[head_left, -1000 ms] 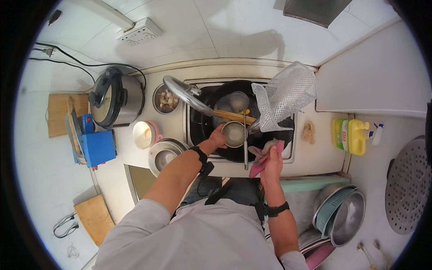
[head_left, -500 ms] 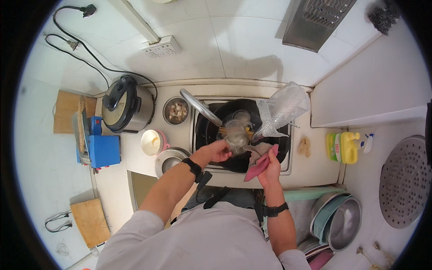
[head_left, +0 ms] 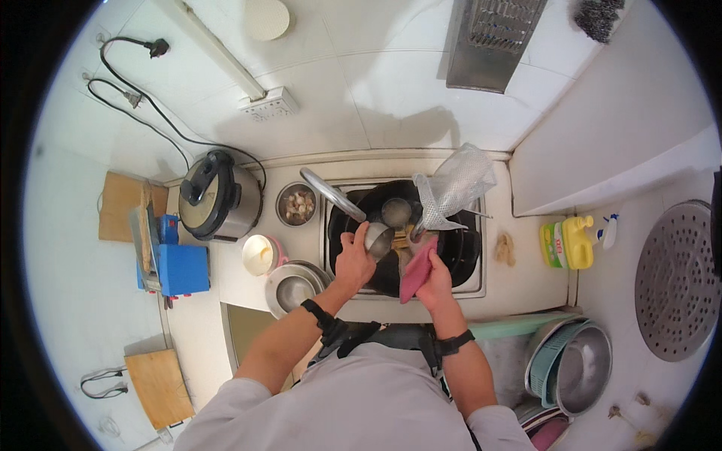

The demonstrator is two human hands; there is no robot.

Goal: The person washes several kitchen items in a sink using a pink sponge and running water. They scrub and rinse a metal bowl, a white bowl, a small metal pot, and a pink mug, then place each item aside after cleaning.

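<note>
My left hand [head_left: 355, 257] grips a small metal bowl [head_left: 378, 240], tilted on its side just below the curved chrome faucet [head_left: 332, 194]. My right hand [head_left: 438, 283] holds a folded pink cloth [head_left: 417, 272] a little right of the bowl. Beneath both hands is a black basin [head_left: 467, 258] in the metal sink [head_left: 478, 289], with another small round vessel [head_left: 395, 213] and some wooden sticks in it, partly hidden. A silvery mesh piece [head_left: 456, 183] lies over the basin's back right.
A steel cooker [head_left: 242, 210], bowl of bulbs [head_left: 297, 204], pink cup [head_left: 261, 255] and stacked bowls [head_left: 293, 289] line the left. A blue machine [head_left: 183, 268] stands beyond. Yellow jug [head_left: 568, 242] and loofah [head_left: 505, 249] are at right; basins [head_left: 583, 368] sit below.
My left hand has raised and turned the bowl toward the faucet spout. My right hand, still holding the cloth, has shifted slightly left. The head view has shifted, showing more wall.
</note>
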